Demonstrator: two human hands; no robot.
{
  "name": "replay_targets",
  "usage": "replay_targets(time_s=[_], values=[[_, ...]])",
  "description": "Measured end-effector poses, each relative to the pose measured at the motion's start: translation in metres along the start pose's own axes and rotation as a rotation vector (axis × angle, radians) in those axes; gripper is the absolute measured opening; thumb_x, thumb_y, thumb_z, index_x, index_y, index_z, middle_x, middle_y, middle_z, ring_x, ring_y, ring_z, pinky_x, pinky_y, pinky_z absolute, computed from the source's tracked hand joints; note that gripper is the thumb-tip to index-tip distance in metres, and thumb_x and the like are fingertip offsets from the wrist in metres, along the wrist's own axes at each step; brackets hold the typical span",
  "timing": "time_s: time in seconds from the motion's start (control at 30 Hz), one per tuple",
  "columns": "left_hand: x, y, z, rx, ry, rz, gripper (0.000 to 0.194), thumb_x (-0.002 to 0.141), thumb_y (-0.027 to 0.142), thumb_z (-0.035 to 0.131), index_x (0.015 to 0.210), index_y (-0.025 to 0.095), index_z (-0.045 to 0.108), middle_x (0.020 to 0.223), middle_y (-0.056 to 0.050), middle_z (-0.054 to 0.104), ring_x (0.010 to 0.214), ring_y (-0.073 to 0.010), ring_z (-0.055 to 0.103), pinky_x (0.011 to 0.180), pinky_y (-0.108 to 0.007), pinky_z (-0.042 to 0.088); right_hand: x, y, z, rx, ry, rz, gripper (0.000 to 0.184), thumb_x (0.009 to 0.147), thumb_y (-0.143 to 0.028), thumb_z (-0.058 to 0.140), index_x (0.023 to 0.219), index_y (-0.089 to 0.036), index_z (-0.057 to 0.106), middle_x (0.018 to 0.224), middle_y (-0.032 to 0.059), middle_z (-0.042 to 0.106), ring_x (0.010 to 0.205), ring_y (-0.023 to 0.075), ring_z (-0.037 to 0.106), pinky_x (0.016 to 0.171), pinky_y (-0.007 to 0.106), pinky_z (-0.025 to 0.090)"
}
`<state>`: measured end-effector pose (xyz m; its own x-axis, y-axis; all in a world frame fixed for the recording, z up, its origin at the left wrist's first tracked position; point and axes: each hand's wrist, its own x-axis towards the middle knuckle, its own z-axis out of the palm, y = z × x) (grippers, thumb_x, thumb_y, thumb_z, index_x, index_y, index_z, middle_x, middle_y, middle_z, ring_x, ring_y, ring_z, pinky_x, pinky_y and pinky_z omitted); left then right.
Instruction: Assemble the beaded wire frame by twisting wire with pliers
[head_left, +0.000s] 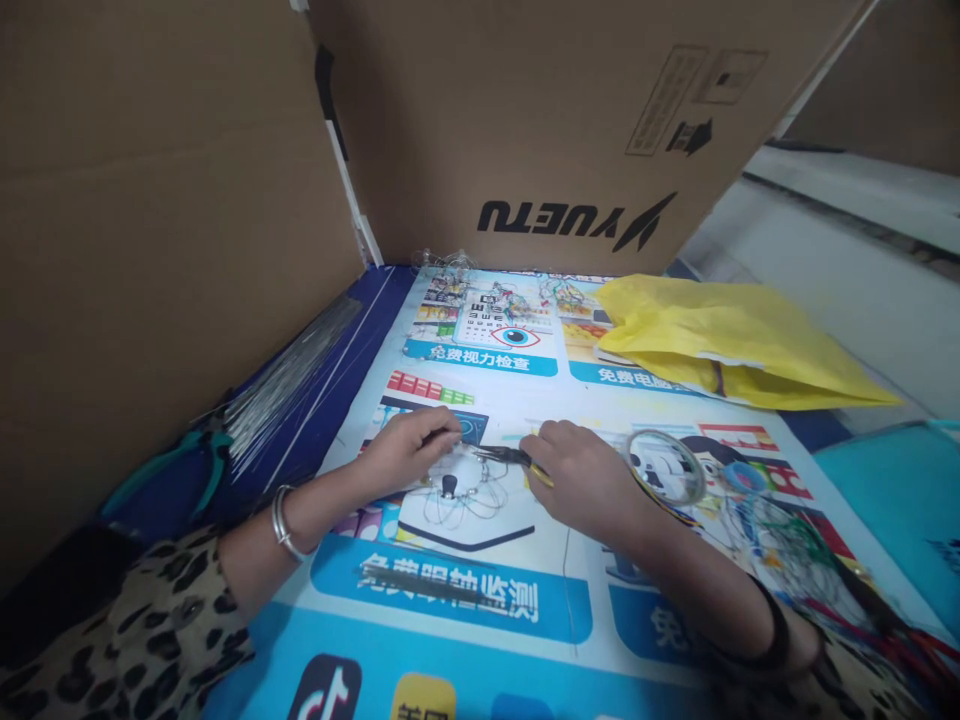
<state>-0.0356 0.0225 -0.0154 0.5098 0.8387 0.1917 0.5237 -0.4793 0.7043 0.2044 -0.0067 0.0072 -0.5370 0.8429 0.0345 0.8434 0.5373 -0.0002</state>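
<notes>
My right hand (577, 475) is wrapped around a pair of needle-nose pliers (504, 454) with a yellow handle, their dark jaws pointing left. At the jaw tips, my left hand (412, 445) pinches a piece of thin wire whose end is too small to make out. Below both hands, loops of fine wire (480, 500) spread over the printed sheet, with small bead-like bits among them. A length of wire hangs down toward the sheet's lower part.
Cardboard walls (525, 130) stand behind and at left. A bundle of straight wires (292, 375) and teal-handled pliers (202, 465) lie left. To the right are a yellow bag (720, 335), a clear tape roll (666, 467), and tangled coloured wires (787, 545). Small wire pieces (510, 300) lie at the back.
</notes>
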Motion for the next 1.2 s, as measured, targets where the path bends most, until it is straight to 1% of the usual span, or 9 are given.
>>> replay_targets(time_s=[0.2, 0.3, 0.4, 0.53, 0.73, 0.87, 1.0, 1.1, 1.2], values=[[-0.001, 0.002, -0.003, -0.002, -0.007, 0.01, 0.013, 0.086, 0.019, 0.046, 0.078, 0.016, 0.055, 0.072, 0.002, 0.056, 0.068, -0.0093, 0.052, 0.063, -0.02, 0.04, -0.001, -0.003, 0.003, 0.018, 0.034, -0.01, 0.015, 0.081, -0.02, 0.045, 0.088, -0.02, 0.058, 0.086, 0.0053, 0.057, 0.083, 0.0194, 0.048, 0.07, 0.03, 0.03], [-0.001, 0.002, -0.003, 0.011, -0.011, 0.022, 0.012, 0.086, 0.018, 0.046, 0.079, 0.016, 0.055, 0.072, 0.002, 0.056, 0.068, -0.009, 0.052, 0.063, -0.02, 0.04, 0.001, -0.006, 0.003, -0.001, 0.046, 0.021, 0.016, 0.081, -0.019, 0.045, 0.089, -0.02, 0.059, 0.085, 0.0059, 0.057, 0.082, 0.0198, 0.049, 0.068, 0.03, 0.03], [-0.001, 0.001, -0.002, 0.034, -0.01, 0.056, 0.012, 0.087, 0.018, 0.046, 0.08, 0.017, 0.055, 0.073, 0.002, 0.057, 0.069, -0.0092, 0.052, 0.064, -0.02, 0.04, 0.003, -0.011, 0.002, -0.033, 0.041, 0.049, 0.016, 0.08, -0.018, 0.046, 0.089, -0.02, 0.059, 0.085, 0.0067, 0.058, 0.082, 0.0206, 0.049, 0.066, 0.031, 0.029], [0.0, 0.0, -0.002, 0.06, -0.006, 0.087, 0.012, 0.087, 0.018, 0.046, 0.08, 0.017, 0.056, 0.073, 0.002, 0.057, 0.069, -0.0093, 0.052, 0.064, -0.02, 0.04, 0.006, -0.015, 0.0, -0.064, 0.029, 0.035, 0.017, 0.08, -0.017, 0.046, 0.089, -0.02, 0.059, 0.085, 0.0074, 0.058, 0.081, 0.0208, 0.05, 0.065, 0.031, 0.028], [0.0, 0.003, -0.002, 0.073, -0.003, 0.088, 0.011, 0.086, 0.016, 0.048, 0.079, 0.017, 0.056, 0.071, 0.002, 0.057, 0.067, -0.0095, 0.053, 0.062, -0.019, 0.04, 0.008, -0.018, 0.001, -0.089, 0.017, 0.043, 0.017, 0.082, -0.016, 0.043, 0.087, -0.021, 0.059, 0.083, 0.0067, 0.058, 0.077, 0.0202, 0.051, 0.059, 0.03, 0.027], [0.002, 0.002, -0.001, 0.034, 0.049, 0.105, 0.012, 0.087, 0.017, 0.048, 0.081, 0.017, 0.059, 0.076, 0.0, 0.059, 0.072, -0.0109, 0.055, 0.066, -0.022, 0.043, 0.008, -0.014, 0.001, -0.072, 0.033, 0.05, 0.015, 0.081, -0.018, 0.046, 0.088, -0.021, 0.059, 0.083, 0.0057, 0.058, 0.08, 0.0204, 0.051, 0.063, 0.03, 0.03], [0.006, -0.01, 0.004, 0.025, 0.189, 0.144, 0.013, 0.086, 0.018, 0.051, 0.089, 0.018, 0.064, 0.085, -0.004, 0.06, 0.083, -0.0133, 0.057, 0.076, -0.026, 0.046, 0.005, -0.006, 0.004, -0.036, 0.054, 0.062, 0.014, 0.083, -0.024, 0.047, 0.091, -0.021, 0.059, 0.086, 0.005, 0.058, 0.084, 0.0201, 0.051, 0.069, 0.03, 0.033], [0.009, -0.018, 0.007, 0.061, 0.225, 0.122, 0.019, 0.087, 0.019, 0.05, 0.099, 0.019, 0.065, 0.09, -0.005, 0.059, 0.087, -0.0142, 0.056, 0.077, -0.027, 0.047, 0.004, -0.001, 0.008, -0.023, 0.073, 0.097, 0.022, 0.087, -0.036, 0.046, 0.097, -0.021, 0.059, 0.089, 0.0057, 0.058, 0.087, 0.0207, 0.051, 0.073, 0.03, 0.035], [0.009, -0.022, 0.007, 0.095, 0.243, 0.087, 0.025, 0.087, 0.015, 0.047, 0.107, 0.019, 0.061, 0.099, -0.006, 0.059, 0.095, -0.0155, 0.056, 0.083, -0.028, 0.046, 0.006, 0.003, 0.01, -0.045, 0.063, 0.137, 0.031, 0.087, -0.044, 0.045, 0.103, -0.021, 0.058, 0.092, 0.0071, 0.058, 0.088, 0.0215, 0.051, 0.074, 0.031, 0.036]])
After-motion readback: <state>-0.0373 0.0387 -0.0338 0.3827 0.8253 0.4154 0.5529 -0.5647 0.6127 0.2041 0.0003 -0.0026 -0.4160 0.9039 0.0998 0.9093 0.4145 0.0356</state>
